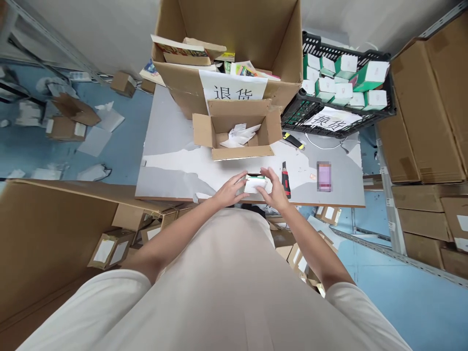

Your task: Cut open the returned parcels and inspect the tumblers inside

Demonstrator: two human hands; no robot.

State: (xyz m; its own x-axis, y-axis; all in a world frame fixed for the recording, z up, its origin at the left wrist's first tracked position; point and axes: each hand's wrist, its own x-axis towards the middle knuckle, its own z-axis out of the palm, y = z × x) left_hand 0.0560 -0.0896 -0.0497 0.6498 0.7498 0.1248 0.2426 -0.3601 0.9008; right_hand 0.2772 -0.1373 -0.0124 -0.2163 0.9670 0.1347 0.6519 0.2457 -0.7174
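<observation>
Close to the table's front edge, a small white and green box (255, 184) sits between my two hands. My left hand (231, 190) grips its left side, fingers and thumb closed on it. From the right, my right hand (275, 191) holds the same box, index finger at the upper edge and thumb at the lower front. A red and black utility knife (285, 180) lies just right of my right hand. Beyond the hands stands an open small cardboard box (242, 154) with crumpled white paper (240, 135) inside.
Behind is a large cardboard box (179, 92) of books and packets. A black crate (351, 119) of green and white boxes stands at the right. A yellow and black cutter (293, 141) and a blurred pink rectangular item (323, 176) lie on the table (171, 183).
</observation>
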